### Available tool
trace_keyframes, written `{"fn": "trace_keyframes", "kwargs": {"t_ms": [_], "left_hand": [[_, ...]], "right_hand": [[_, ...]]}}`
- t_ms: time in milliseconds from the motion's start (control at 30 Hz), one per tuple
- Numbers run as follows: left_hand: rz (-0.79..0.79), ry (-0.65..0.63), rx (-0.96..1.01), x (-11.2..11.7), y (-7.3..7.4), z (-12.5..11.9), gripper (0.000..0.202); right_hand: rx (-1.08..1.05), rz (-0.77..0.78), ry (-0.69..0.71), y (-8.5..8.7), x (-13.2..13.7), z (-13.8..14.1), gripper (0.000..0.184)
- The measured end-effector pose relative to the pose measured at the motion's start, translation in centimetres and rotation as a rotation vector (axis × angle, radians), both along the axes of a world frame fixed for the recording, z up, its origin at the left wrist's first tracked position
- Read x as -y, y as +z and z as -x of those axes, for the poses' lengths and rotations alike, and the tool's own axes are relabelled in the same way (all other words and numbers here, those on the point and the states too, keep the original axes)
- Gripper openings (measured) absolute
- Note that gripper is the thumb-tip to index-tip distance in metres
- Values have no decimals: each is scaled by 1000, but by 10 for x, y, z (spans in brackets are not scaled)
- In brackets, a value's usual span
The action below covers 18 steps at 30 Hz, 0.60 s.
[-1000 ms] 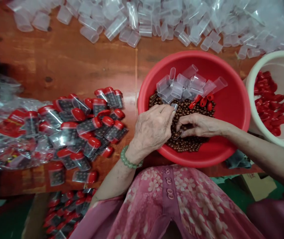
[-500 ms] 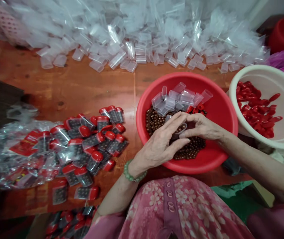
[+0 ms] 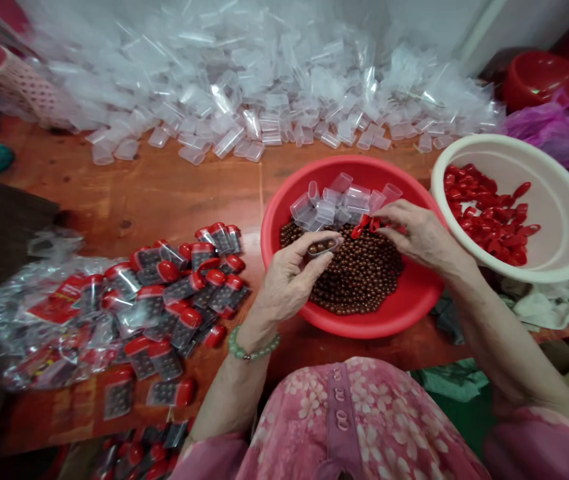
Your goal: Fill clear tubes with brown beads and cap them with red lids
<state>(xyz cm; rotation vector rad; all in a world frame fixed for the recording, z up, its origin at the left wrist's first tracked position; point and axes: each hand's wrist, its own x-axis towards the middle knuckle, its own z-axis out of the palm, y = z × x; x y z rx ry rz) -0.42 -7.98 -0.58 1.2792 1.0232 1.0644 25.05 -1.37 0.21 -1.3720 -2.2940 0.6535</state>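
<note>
One clear case [image 3: 325,251] of brown beads [image 3: 317,247], held in the left hand [image 3: 287,280] over the red basin [image 3: 418,290], near the front edge of the bench [image 3: 184,193]. Likely light, stiff, slick: pinch the sides, mouth up. Right hand [image 3: 414,233] at red caps [image 3: 359,227], fingers narrowed; grip unclear.

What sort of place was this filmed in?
Probably a hand-packing workshop: heaped clear plastic tubes, filled red-capped clear plastic containers, and a round red plastic basin of shiny brown balls.
</note>
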Motion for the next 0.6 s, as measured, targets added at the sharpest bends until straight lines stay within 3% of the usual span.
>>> {"fn": "trace_keyframes", "kwargs": {"t_ms": [100, 200, 300, 400, 600], "left_hand": [[15, -45, 76, 0, 0, 2, 32], [-35, -16, 49, -3, -4, 1, 34], [-51, -70, -5, -3, -8, -3, 42], [-85, -76, -36, -1, -8, -7, 48], [-58, -155, -10, 4, -6, -16, 40]], "right_hand": [[227, -31, -124, 4, -3, -26, 30], [457, 48, -140, 6, -4, -34, 32], [652, 118, -93, 5, -4, -29, 33], [718, 152, -74, 0, -8, -20, 32], [831, 221, -104, -15, -26, -2, 34]]}}
